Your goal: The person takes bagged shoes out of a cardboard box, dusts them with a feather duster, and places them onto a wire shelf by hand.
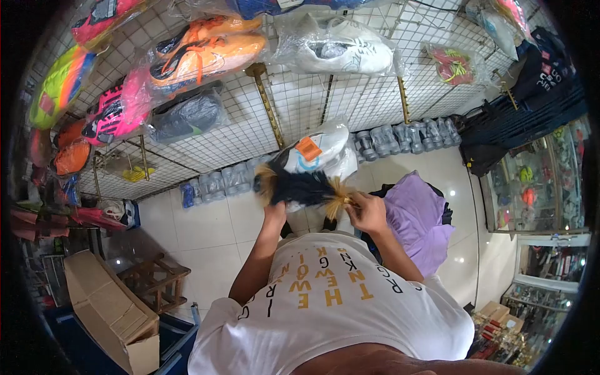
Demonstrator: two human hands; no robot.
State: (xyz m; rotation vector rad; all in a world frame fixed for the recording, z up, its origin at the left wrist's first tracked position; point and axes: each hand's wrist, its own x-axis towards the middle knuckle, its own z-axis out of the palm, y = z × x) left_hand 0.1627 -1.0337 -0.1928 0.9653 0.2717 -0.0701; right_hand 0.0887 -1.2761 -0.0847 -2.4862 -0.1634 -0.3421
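A dark feathery bundle with tan tufts (pixel 303 189), resembling a feather duster, stretches between my hands in front of my chest, partly blurred. My left hand (pixel 275 212) is closed at its left part, fingers mostly hidden behind it. The tan tuft at the right end is pinched by my right hand (pixel 367 212). Just beyond the bundle is a plastic-wrapped white shoe (pixel 334 140) with an orange tag (pixel 308 149). Past my right hand lies a purple cloth (pixel 415 219) on a dark pile.
Bagged shoes, including an orange pair (pixel 209 56) and a white pair (pixel 340 47), hang on a wire grid wall (pixel 300 94). Wrapped dumbbells (pixel 406 136) line its base. A cardboard box (pixel 109 312) and wooden stool (pixel 153 281) stand left; a glass display case (pixel 537 181) stands right.
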